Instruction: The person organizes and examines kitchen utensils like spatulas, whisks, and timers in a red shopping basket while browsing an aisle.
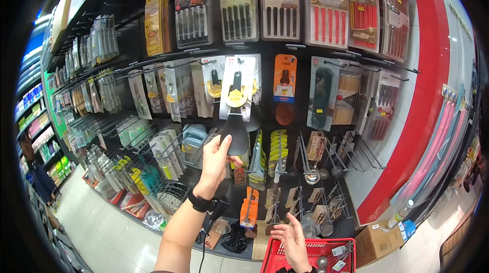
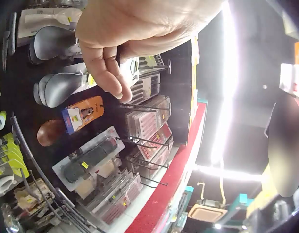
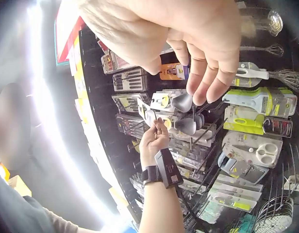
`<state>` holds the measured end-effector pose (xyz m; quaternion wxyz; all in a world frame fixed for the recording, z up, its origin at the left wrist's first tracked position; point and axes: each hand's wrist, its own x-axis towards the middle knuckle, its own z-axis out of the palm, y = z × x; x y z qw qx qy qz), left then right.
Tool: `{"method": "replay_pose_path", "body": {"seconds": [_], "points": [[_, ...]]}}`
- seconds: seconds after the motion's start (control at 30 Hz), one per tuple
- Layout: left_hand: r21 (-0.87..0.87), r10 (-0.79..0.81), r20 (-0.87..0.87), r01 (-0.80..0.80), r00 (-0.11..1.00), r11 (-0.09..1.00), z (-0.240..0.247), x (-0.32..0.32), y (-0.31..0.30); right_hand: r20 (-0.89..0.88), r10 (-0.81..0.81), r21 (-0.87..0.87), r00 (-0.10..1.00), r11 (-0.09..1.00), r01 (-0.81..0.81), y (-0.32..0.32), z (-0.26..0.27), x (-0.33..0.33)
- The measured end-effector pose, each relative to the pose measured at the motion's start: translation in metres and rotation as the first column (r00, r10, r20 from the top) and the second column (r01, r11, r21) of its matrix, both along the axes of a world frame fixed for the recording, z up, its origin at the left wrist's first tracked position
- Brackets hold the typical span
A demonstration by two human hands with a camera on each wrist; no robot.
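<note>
In the head view my left hand [image 1: 216, 163] pinches the lower blade of a black rice paddle [image 1: 235, 133], thumb lying on its face. The paddle's handle is on a white card [image 1: 245, 71] with a yellow label, held up before the rack. Similar grey paddles [image 2: 62, 88] hang beside the left hand [image 2: 140, 29] in the left wrist view; there the held paddle is mostly hidden behind the fingers. My right hand [image 1: 293, 242] is lower down, over the red basket [image 1: 326, 241], fingers loosely bent with nothing in them.
An orange-carded brown spoon [image 1: 284, 89] hangs right of the held paddle. Chopstick packs [image 1: 282, 5] line the row above. Bare metal hooks [image 1: 369, 153] jut out at right. Ladles [image 1: 311, 176] hang lower. A cardboard box [image 1: 379, 245] stands on the floor beside the basket, which holds packaged utensils.
</note>
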<state>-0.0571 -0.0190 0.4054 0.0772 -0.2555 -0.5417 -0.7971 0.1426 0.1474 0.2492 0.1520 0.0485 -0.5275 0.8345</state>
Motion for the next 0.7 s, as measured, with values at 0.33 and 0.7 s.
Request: {"method": "replay_pose_path", "body": {"seconds": [0.33, 0.7], "points": [[0.026, 0.0, 0.06, -0.002, 0.998, 1.0, -0.007, -0.067, 0.025, 0.067, -0.161, 0.017, 0.985, 0.987, 0.161, 0.032, -0.028, 0.019], [-0.108, -0.194, 0.265, 0.229, 0.945, 0.967, -0.033, -0.099, -0.006, 0.277, -0.801, 0.251, 0.53, 0.593, 0.765, 0.177, -0.095, 0.143]]}}
